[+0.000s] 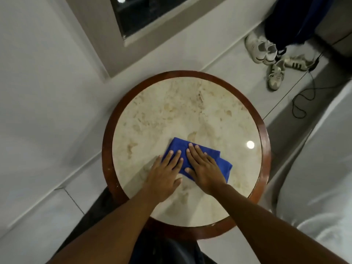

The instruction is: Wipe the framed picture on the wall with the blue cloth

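Observation:
A folded blue cloth (224,164) lies flat on a round marble table (190,103) with a dark wooden rim. My left hand (163,174) rests palm down, its fingertips on the cloth's left edge. My right hand (204,166) lies flat on the middle of the cloth, fingers spread. Neither hand grips it. The framed picture (144,14), with a dark glossy pane and a pale grey frame, hangs on the wall beyond the table, cut off by the top of the view.
Two pairs of white sneakers (266,52) lie on the tiled floor at the upper right, below a hanging dark garment (289,20). A black cable (302,96) trails across the floor. White bedding (323,168) fills the right side.

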Motion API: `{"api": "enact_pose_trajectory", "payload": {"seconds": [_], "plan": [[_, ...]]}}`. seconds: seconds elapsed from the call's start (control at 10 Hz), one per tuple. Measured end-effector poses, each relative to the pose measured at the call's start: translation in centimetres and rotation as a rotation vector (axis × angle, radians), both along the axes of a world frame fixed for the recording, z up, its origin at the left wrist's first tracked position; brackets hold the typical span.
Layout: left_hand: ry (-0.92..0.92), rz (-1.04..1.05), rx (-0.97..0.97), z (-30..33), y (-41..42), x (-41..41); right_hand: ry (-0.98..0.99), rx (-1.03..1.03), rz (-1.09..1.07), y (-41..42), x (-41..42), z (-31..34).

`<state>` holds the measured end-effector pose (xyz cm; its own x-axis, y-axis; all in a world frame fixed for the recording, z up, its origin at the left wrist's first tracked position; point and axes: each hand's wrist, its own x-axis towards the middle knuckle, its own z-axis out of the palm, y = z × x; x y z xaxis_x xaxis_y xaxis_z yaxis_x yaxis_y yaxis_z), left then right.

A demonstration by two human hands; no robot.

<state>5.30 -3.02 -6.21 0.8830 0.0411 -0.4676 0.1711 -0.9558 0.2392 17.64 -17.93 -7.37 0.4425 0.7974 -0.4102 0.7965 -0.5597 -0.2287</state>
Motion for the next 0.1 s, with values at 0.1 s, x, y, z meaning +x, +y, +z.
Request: {"api": "enact_pose_trajectory", "payload": {"seconds": [0.1], "plan": [[0.104, -0.018, -0.058, 5.77, 0.77, 1.42, 0.127, -0.162, 0.037, 1.42, 1.8, 5.29]]}}
